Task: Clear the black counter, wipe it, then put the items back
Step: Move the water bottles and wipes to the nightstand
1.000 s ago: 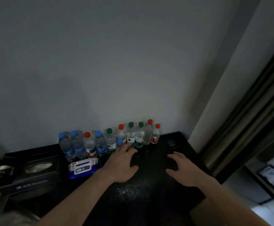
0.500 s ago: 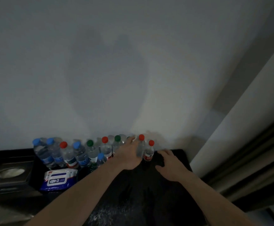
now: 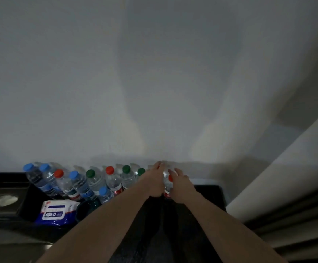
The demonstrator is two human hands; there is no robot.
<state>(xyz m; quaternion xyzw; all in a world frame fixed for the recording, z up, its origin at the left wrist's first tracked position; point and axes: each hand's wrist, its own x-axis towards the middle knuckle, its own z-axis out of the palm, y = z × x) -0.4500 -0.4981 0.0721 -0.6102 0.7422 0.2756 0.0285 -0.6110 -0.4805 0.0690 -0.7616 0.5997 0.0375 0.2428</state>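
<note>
Head view looks down two bare forearms reaching to the back of the black worktop (image 3: pixel 207 194), where a row of water bottles stands against the pale wall (image 3: pixel 154 82). Left hand (image 3: pixel 154 184) has its grip curled round a clear bottle at the right end of the row, fingertips up near the top of it, which the hand mostly hides. Right hand (image 3: pixel 181 186) wraps a red-capped bottle (image 3: pixel 167 187) just beside it, the cap showing between the two hands and the red label low at the wrist; both grips are closed on bottles, and the two hands nearly touch. To the left the other bottles stand packed close: two green-capped (image 3: pixel 126 169), a red-capped one (image 3: pixel 109 169), another green (image 3: pixel 90 173), several blue-capped (image 3: pixel 73 175) and one more red (image 3: pixel 58 173), with a short blue-capped bottle (image 3: pixel 103 191) in front. A wipes pack (image 3: pixel 54 212), white and blue, lies on the worktop before them, and a dark tissue box (image 3: pixel 0 201) sits at the far left. Folded dark curtains (image 3: pixel 294 221) hang at the right edge
</note>
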